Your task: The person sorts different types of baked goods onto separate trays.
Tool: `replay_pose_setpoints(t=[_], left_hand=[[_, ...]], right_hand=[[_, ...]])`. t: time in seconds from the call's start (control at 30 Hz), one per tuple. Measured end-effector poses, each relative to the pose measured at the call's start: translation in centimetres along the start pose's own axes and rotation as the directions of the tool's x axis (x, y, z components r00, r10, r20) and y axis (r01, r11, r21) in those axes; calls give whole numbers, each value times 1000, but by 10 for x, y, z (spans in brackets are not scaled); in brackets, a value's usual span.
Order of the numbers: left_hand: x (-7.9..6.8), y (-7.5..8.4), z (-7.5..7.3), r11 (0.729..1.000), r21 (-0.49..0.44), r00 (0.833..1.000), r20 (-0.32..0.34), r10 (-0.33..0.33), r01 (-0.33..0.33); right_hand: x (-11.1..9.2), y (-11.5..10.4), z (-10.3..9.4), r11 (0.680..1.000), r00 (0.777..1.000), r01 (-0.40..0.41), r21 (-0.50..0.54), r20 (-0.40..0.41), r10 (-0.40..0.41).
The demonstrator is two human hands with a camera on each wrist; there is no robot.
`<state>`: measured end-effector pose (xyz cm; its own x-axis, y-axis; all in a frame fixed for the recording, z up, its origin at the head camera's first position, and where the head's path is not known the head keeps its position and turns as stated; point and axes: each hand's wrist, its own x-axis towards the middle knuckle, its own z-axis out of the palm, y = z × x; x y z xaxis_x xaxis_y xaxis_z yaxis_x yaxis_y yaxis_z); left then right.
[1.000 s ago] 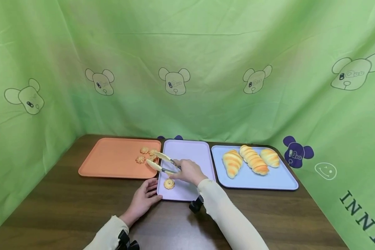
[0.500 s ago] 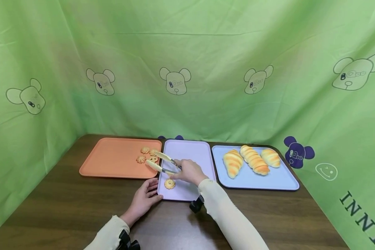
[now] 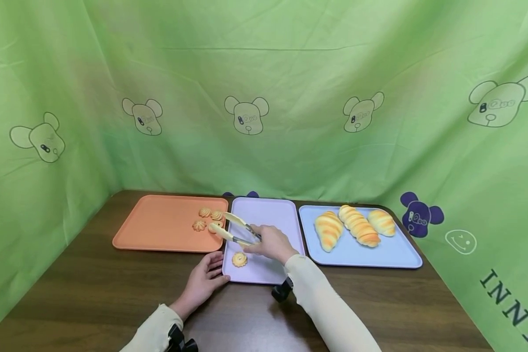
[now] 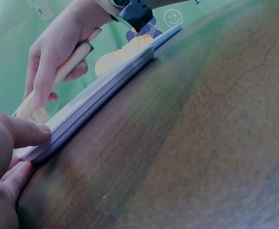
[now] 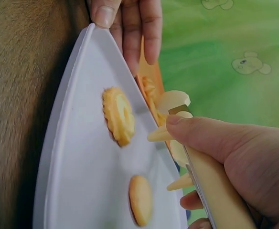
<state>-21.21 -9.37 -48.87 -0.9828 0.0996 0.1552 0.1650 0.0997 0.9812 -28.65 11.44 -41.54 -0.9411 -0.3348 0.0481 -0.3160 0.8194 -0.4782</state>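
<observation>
My left hand [image 3: 204, 279] holds the near left corner of a lilac tray [image 3: 268, 208], thumb on the rim and fingers along the side. A pair of tongs [image 3: 223, 234] with cream tips is gripped in my right hand [image 3: 270, 243] above this tray. The tongs' arms are spread, their tips reaching left over several swirled cookies [image 3: 199, 225] on an orange tray [image 3: 158, 225]. One tip partly covers the nearest cookie; contact is unclear. On the lilac tray lies a ring-shaped cookie [image 3: 239, 259]; the right wrist view shows another cookie [image 5: 140, 200], mostly hidden in the head view.
To the right, a blue tray [image 3: 356, 257] bears three bread rolls [image 3: 359, 226]. All three trays stand side by side on a dark wooden table [image 3: 92, 293]. A green printed curtain [image 3: 290, 161] hangs close behind the table.
My right hand and the tongs have shifted slightly right, and the tongs' near tip now covers part of a cookie on the orange tray. My left hand stays at the lilac tray's corner.
</observation>
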Motion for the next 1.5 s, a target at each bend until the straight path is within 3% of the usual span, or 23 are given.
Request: replay_pose_setpoints(t=[0.67,1.0,1.5], left_hand=[[-2,-1,0,1000,4,1000,-6,8,-8],[-3,0,0,1000,12,1000,7,12,-12],[0,-6,0,1000,25,1000,14,17,-17]], right_hand=[[-37,36,-24,998,998,-37,-45,-58,34],[-65,57,-38,994,997,-34,-99,-79,26],[-102,77,-50,990,993,-85,-113,-90,75]])
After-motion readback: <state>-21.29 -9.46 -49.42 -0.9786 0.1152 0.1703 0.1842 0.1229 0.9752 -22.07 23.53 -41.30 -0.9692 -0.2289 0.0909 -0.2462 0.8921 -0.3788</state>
